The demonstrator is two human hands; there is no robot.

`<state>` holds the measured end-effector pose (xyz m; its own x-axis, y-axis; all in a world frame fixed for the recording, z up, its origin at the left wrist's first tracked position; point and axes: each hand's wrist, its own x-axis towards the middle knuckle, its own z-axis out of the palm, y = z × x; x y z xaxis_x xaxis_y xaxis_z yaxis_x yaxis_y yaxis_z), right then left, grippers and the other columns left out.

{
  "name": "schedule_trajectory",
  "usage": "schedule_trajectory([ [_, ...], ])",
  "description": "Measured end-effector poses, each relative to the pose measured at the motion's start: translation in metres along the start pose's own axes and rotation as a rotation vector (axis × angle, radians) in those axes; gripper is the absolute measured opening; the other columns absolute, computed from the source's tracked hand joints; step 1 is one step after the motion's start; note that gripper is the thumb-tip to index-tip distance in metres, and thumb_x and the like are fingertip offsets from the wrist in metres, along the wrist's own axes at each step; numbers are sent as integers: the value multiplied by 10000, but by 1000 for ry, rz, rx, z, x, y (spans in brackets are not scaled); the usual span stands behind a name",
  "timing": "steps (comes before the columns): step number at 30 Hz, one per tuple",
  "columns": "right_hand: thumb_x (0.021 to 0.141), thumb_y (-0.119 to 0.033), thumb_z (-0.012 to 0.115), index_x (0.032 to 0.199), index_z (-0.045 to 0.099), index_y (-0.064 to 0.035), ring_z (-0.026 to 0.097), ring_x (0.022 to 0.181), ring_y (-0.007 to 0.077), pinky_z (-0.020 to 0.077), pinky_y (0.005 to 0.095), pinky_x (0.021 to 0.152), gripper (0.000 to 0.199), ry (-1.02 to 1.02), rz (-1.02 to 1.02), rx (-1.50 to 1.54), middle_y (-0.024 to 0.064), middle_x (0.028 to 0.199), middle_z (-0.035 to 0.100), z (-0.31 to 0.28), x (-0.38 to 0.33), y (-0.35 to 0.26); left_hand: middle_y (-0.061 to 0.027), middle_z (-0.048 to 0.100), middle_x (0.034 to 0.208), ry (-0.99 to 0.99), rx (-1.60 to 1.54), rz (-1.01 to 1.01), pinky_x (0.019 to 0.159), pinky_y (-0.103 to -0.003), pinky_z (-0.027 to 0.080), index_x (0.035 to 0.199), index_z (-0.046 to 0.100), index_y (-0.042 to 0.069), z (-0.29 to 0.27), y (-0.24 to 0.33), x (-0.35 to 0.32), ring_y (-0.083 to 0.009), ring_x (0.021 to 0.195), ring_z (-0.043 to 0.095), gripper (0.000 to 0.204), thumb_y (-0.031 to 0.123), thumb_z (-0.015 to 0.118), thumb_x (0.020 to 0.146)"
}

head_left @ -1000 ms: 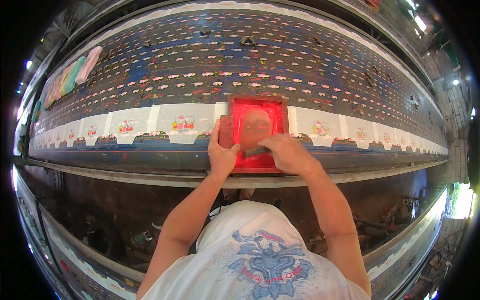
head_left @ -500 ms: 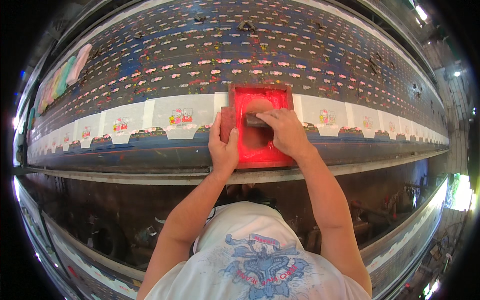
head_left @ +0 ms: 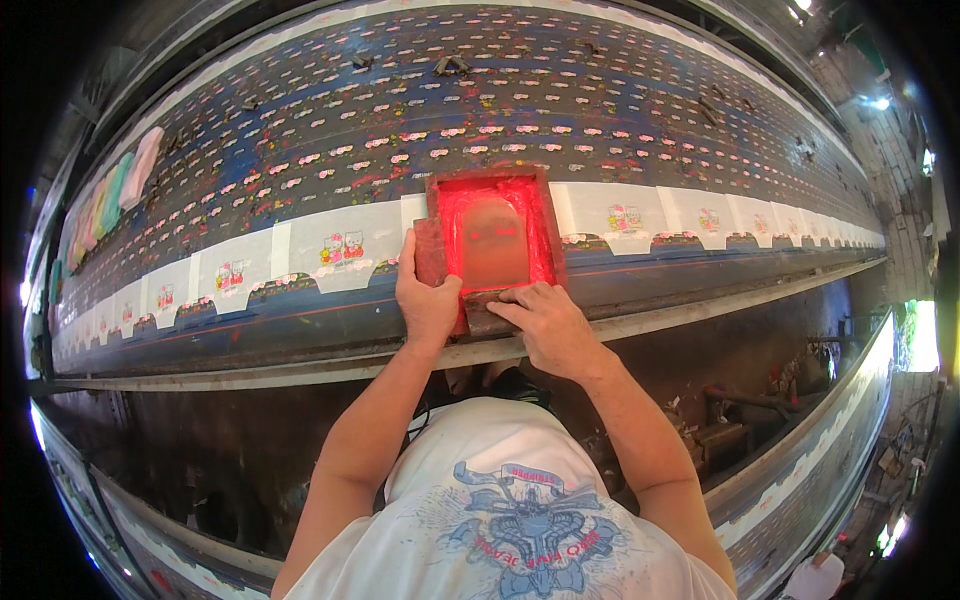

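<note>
A wooden screen-printing frame (head_left: 557,225) lies on the long table, its inside coated with red ink round a brownish mesh window (head_left: 495,245). My left hand (head_left: 428,305) grips the frame's left side, thumb on the lower left corner by a reddish wooden block (head_left: 431,252). In my right hand (head_left: 548,325) is a dark squeegee (head_left: 487,318), held at the frame's near edge. Beside the frame, white cloth pieces (head_left: 345,250) with printed cartoon figures lie in a row; a similar piece (head_left: 622,215) is on the right. Whatever lies under the frame is hidden.
The dark table (head_left: 330,160) carries rows of small coloured prints and several dark lumps (head_left: 450,66). Pastel folded cloths (head_left: 125,180) lie at the far left. A pale rail (head_left: 250,375) runs along the near edge. Another table (head_left: 790,470) stands behind me on the right.
My right hand has drawn the squeegee toward me, from the middle of the mesh to the near edge of the frame. The view has shifted slightly; my left hand still grips the frame.
</note>
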<state>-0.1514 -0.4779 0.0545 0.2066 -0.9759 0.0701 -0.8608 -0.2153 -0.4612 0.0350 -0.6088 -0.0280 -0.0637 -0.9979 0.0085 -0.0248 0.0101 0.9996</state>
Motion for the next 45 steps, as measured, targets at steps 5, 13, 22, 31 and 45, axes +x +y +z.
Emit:
schedule_trajectory([
  [5,957,-233,880,1430,753,-90,589,1459,423,483,524,1201,510,221,-9,45,192,1535,664,-1,-20,5,-239,582,1665,5,42,73,1270,-386,473,1705,445,-81,-3,-15,6,-302,1519,596,957,-100,782,810],
  [13,1005,-163,833,1435,762,-52,598,1481,397,436,503,1285,450,457,341,588,208,1545,692,9,-65,61,-205,581,1658,-10,-16,109,1227,-374,513,1722,447,-45,31,28,-12,-269,1476,618,950,-153,732,822],
  [22,985,-90,825,1442,765,-55,615,1467,340,434,470,1281,463,502,293,532,172,1531,715,-40,-140,171,-221,585,1654,-7,-55,197,1266,-387,478,1714,437,-70,172,10,-43,-275,1518,590,928,-135,730,836],
  [31,969,-131,841,1441,760,-78,563,1507,417,389,542,1306,481,478,210,565,169,1545,713,-84,-194,243,-199,617,1628,-41,-138,12,1227,-370,516,1730,409,-75,252,10,-71,-254,1466,637,963,-170,714,821],
  [45,969,-111,833,1400,769,-62,553,1530,443,408,556,1290,438,442,141,647,175,1550,698,-94,-209,265,-179,628,1632,-12,-168,-116,1175,-364,554,1754,393,-61,263,27,-77,-234,1434,664,1012,-195,691,796],
])
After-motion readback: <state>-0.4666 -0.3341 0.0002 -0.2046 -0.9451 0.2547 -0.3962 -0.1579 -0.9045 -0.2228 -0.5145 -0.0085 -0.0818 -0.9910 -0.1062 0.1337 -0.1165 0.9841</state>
